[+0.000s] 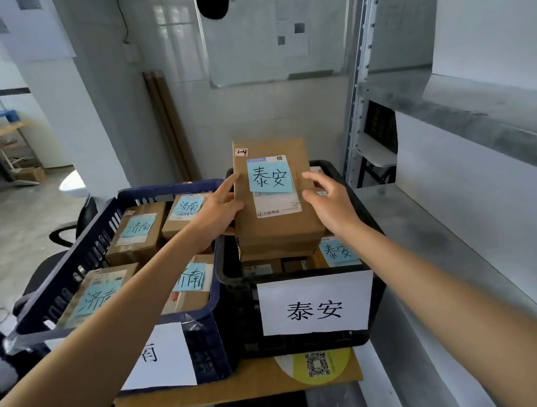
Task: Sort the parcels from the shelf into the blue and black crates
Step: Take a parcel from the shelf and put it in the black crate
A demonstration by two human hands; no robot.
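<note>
We see the parcel [278, 228], a flat brown cardboard box, on top of the pile in the black crate [246, 316], standing higher than the crate's rim. Its long axis runs from the near rim to the far rim, away from us. Its broad face is turned up, and the blue note [270, 176] on it reads upright from our side. The far short edge reaches to about the far rim. The near short edge sits over another box in the middle of the crate.

Our left hand [219, 206] holds the left long edge. The forefinger is stretched along that edge toward the far corner, the other fingertips are hooked onto the top face, and the thumb is low by the near left corner. Our right hand [334, 205] is at the right long edge with fingers apart and loosely bent. The thumb tip is at the edge, but we cannot tell whether it presses.

A second parcel with a blue note [339, 251] lies lower, at the crate's near right corner. A white sign [317, 304] hangs on the near wall.

The blue crate [83, 248] stands touching the black crate's left wall, and brown parcels [136, 235] fill it to just under the rim. The shelf [421, 224] runs close along the black crate's right wall, so there is little side room. Above the pile the space is open up to the wall. Both crates sit on a cardboard sheet [242, 386]
</note>
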